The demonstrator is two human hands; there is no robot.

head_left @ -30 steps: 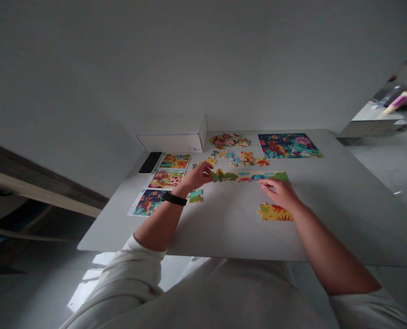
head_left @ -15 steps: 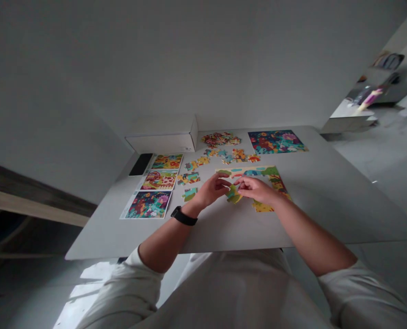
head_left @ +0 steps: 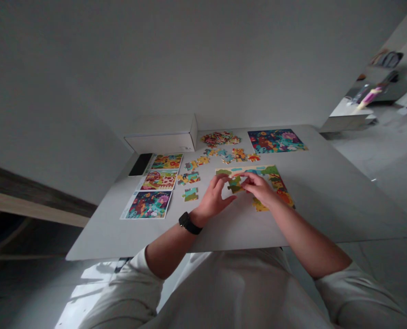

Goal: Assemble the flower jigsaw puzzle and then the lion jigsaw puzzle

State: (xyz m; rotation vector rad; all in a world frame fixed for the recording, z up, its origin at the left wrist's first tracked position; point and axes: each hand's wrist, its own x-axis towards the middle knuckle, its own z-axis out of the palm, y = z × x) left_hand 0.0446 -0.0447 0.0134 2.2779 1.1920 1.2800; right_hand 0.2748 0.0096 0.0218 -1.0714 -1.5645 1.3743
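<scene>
A green and yellow jigsaw piece (head_left: 235, 185) lies between my two hands, inside the partly assembled jigsaw puzzle (head_left: 279, 183). My right hand (head_left: 261, 189) has its thumb and fingers pinched at the piece's right edge. My left hand (head_left: 216, 197), with a black watch (head_left: 188, 223) on the wrist, is open at the piece's left, its thumb stretched away from the fingers. Its fingertips are close to the piece's upper left corner; whether they touch I cannot tell. The hands hide part of the puzzle's top row.
Several loose jigsaw pieces (head_left: 190, 194) lie left of and behind the puzzle. Further back are a heap of pieces (head_left: 220, 138), a white box (head_left: 162, 142) and a dark picture sheet (head_left: 275, 141). Picture cards (head_left: 148, 204) and a black phone (head_left: 140, 164) lie at the left.
The jigsaw piece has moved away from me, up toward the puzzle's top row, and turned. My left thumb has spread away from the fingers. My right hand has shifted slightly forward.
</scene>
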